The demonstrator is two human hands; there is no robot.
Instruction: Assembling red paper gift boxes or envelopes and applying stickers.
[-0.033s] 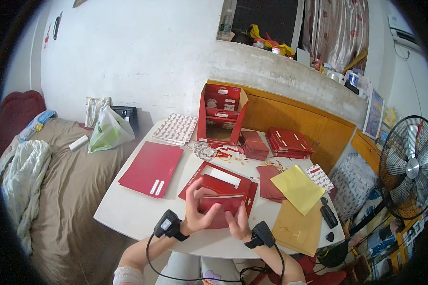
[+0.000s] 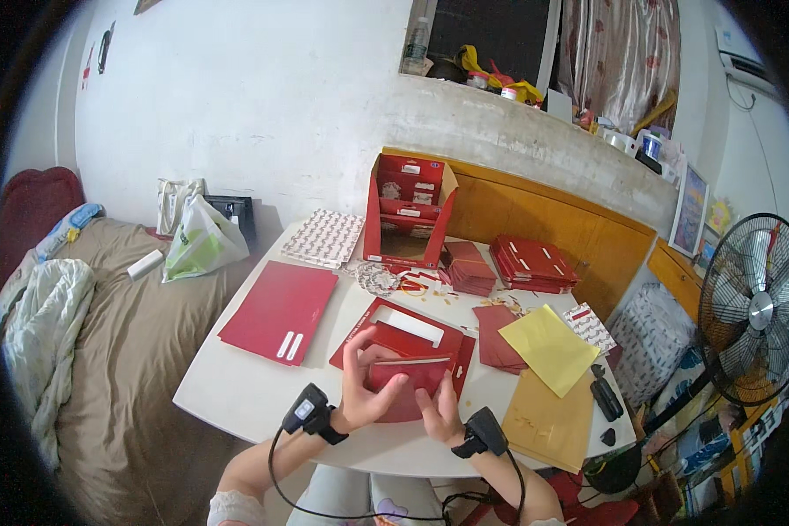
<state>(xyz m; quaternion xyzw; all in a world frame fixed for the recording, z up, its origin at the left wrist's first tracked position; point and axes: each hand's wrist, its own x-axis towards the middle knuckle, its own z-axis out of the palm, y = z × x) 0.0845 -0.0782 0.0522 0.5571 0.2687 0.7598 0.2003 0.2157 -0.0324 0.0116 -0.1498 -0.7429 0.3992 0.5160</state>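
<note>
Both my hands hold a small red paper envelope (image 2: pixel 409 375) just above the near edge of the white table (image 2: pixel 237 386). My left hand (image 2: pixel 364 386) grips its left side with the fingers curled over the top. My right hand (image 2: pixel 438 414) pinches its lower right corner. Under the envelope lies a larger flat red die-cut card (image 2: pixel 394 329) with a white strip. Each wrist wears a black band with a cable.
A red folder (image 2: pixel 279 309) lies to the left, yellow (image 2: pixel 548 349) and brown (image 2: pixel 548 416) sheets to the right. Stacks of red envelopes (image 2: pixel 530 263) and an open red box (image 2: pixel 408 210) stand at the back. A fan (image 2: pixel 749 311) is right, a bed (image 2: pixel 88 351) left.
</note>
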